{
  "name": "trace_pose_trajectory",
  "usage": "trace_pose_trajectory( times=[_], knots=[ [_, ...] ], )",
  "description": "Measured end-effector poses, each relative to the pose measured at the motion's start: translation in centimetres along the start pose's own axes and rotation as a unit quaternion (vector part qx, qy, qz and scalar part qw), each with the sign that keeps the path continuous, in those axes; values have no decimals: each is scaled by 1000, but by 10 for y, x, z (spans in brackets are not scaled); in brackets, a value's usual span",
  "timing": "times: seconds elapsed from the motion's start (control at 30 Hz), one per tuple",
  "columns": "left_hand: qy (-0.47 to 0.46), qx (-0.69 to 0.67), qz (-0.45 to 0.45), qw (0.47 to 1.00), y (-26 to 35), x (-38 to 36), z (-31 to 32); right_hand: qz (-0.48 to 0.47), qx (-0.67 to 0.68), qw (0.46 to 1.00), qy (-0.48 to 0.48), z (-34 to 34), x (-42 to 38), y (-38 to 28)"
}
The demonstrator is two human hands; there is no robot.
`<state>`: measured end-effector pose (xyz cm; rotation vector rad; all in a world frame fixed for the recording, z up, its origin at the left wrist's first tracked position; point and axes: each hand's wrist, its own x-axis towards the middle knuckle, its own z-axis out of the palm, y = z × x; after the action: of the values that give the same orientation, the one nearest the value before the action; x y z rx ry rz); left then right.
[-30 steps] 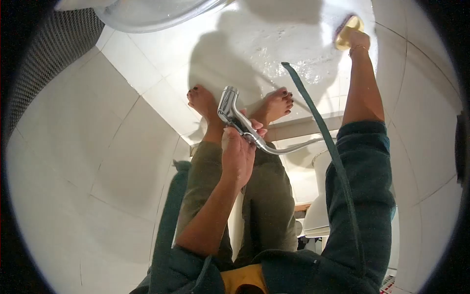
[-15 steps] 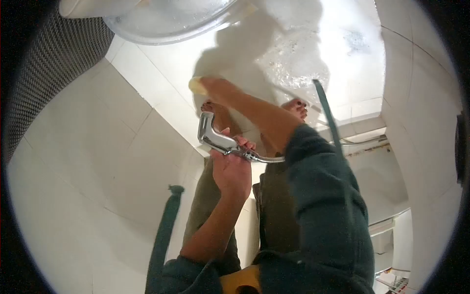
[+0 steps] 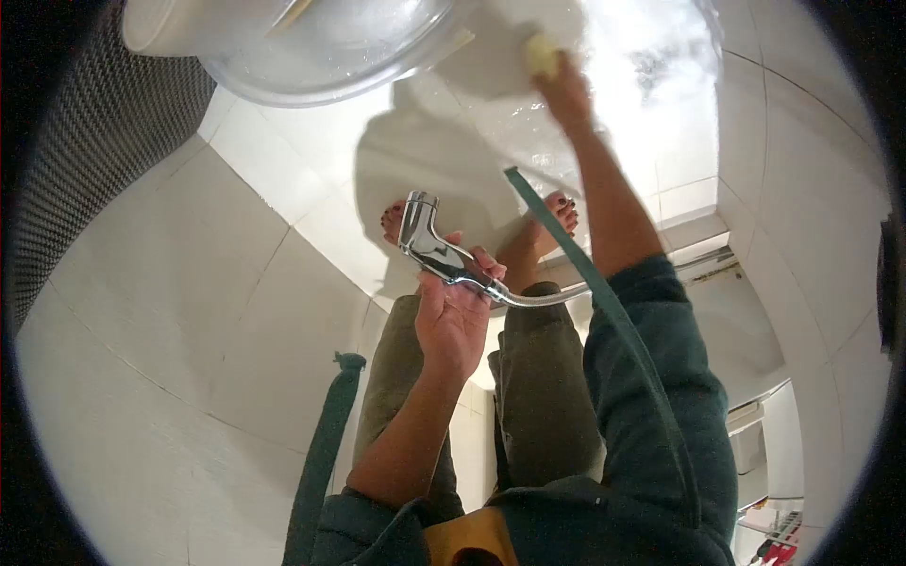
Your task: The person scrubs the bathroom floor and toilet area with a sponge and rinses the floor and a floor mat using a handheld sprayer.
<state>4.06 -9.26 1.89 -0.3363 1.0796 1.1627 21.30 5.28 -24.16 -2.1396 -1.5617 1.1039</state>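
My left hand (image 3: 455, 321) is closed around the body of a chrome hand sprayer (image 3: 432, 250), its angled head pointing away from me. A flexible metal hose (image 3: 543, 301) runs from the sprayer toward the right, past my legs. Farther forward, my right hand (image 3: 566, 97) is blurred and reaches low over the wet white tile floor (image 3: 472, 179). Its fingers are on a pale yellow pad, which looks like a sponge (image 3: 542, 57). Water shines on the tiles to the right of that hand.
A clear plastic tub (image 3: 326, 98) stands at the top left with a white container (image 3: 175, 28) over it. Left of these is a dark woven basket (image 3: 118, 160). My bare feet (image 3: 563, 213) are on the floor, between tiled walls. Green straps (image 3: 590, 274) hang in front of me.
My right hand has swept the yellow pad forward and to the right, away from near my left foot. The sprayer has shifted slightly right, its head turned more forward.
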Motion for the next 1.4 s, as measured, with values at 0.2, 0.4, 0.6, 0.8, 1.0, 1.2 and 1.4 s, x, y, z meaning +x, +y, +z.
trace_pose_trajectory(
  times=[0.2, 0.4, 0.6, 0.8, 1.0, 1.2, 1.4],
  knots=[
    [0, -9, -13, 1000, 2, 5, 0, -173, -159, 962, -139, 135, -148, -58],
    [-20, 11, -36, 999, 13, 8, -2, -68, 110, 992, -4, 23, 2, 30],
    [-26, 8, -54, 998, 14, 17, 14, 36, 25, 997, -63, -5, -11, 7],
    [-46, 33, -92, 994, 15, 27, 15, -93, -162, 946, -264, 42, -29, -20],
    [-40, 16, -116, 992, 23, 39, 31, 74, -28, 993, 85, -77, 114, 3],
    [-40, 26, -148, 988, 24, 54, 48, 142, 230, 938, -217, 1, -12, -96],
    [-21, -8, -131, 991, 29, 46, 36, 53, -66, 995, -44, -61, 157, -49]
  ],
)
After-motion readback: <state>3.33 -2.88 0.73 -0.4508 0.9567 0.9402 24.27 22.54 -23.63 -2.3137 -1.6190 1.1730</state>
